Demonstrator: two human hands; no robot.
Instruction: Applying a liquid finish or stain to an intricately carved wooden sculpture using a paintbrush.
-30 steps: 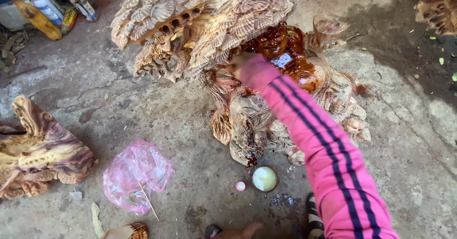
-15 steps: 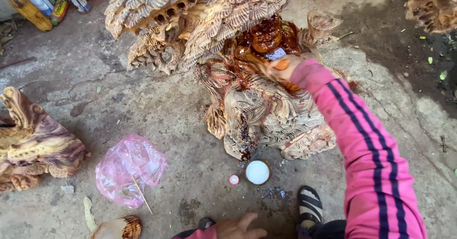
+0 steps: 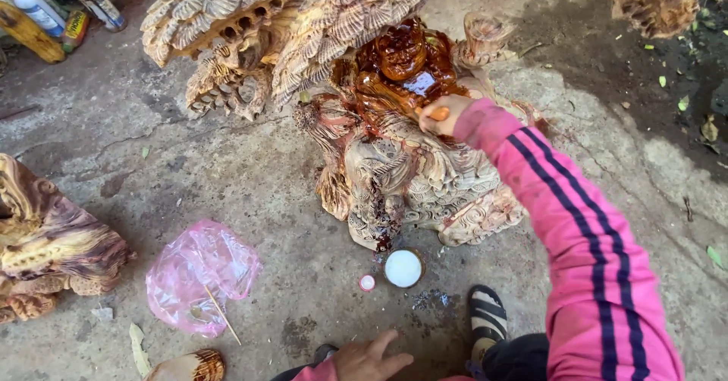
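The large carved wood sculpture (image 3: 379, 108) stands upright on the concrete floor (image 3: 227, 169), and serves as the landmark. Its upper centre figure is dark and glossy with wet varnish; the lower carving and the fan-shaped crown are bare, pale wood.

The right hand (image 3: 444, 116), in a pink striped sleeve (image 3: 576, 229), works against the glossy figure, its grip clamped on an orange-handled tool (image 3: 436, 112); the tool's working end is hidden.

The left hand (image 3: 368, 358) rests flat below the sculpture base, fingers apart, holding nothing.

Hazards, by judgement:
- Runs: dark streaks already reach the sculpture base; excess coating may stain bare wood.
- The sleeve hangs close to wet areas and may smear them.
- The small white open container (image 3: 403, 268) and its red cap (image 3: 367, 282) sit just below the base, near the sandalled foot (image 3: 487, 316); a shift may tip them.
- The pink plastic bag (image 3: 201, 275), lower left of the sculpture, may blow onto wet finish.
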